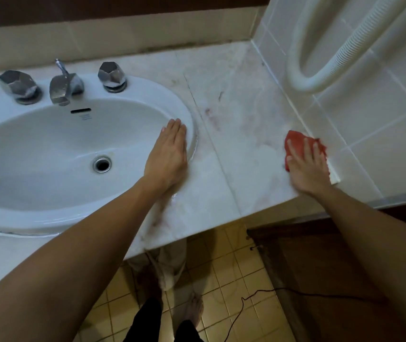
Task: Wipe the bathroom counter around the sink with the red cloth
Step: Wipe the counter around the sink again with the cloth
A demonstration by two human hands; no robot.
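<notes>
Right hand (307, 166) pressed the red cloth (295, 141) flat-fingered against the counter's (241, 134) right wall edge; left hand (167, 156) lay open-fingered on the sink (49, 215) rim.

My right hand (307, 166) covers most of the red cloth (295, 141); frame edge cuts off the sink (49, 213) left side.

The right hand (307, 166) presses flat, fingers spread, on the red cloth (295, 141) at the counter (241, 134) edge by the tiled wall (370, 114) at three o'clock, while the left hand (168, 154) lies flat on the sink (49, 213) rim at center, below the faucet (65, 86) at ten o'clock.
</notes>
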